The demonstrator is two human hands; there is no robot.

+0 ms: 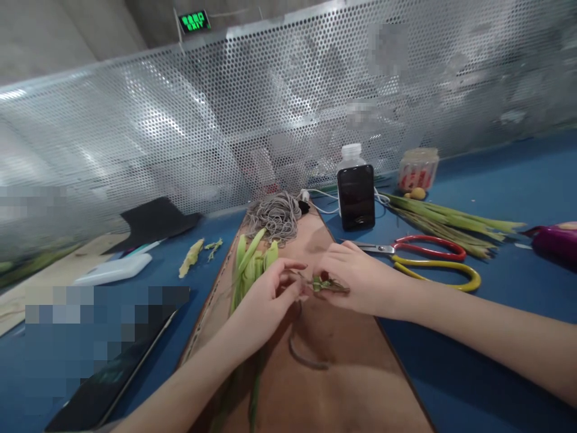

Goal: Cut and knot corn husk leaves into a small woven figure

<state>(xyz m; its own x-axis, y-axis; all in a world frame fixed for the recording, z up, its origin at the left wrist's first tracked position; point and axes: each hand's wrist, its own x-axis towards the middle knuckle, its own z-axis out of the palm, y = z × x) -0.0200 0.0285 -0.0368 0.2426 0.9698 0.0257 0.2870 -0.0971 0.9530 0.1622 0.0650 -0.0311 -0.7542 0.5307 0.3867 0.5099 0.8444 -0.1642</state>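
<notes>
Over a long brown board, my left hand and my right hand meet, both pinched on a small knot of green leaf strips. A grey string trails from the knot down onto the board. Under my left hand lies a bunch of green leaves, its stems running along my forearm. A coil of grey string sits at the board's far end.
Red and yellow scissors lie right of the board, long green stalks beyond them. A black phone leans on a bottle, next to a jar. A tablet lies at the left. A perforated metal wall closes the back.
</notes>
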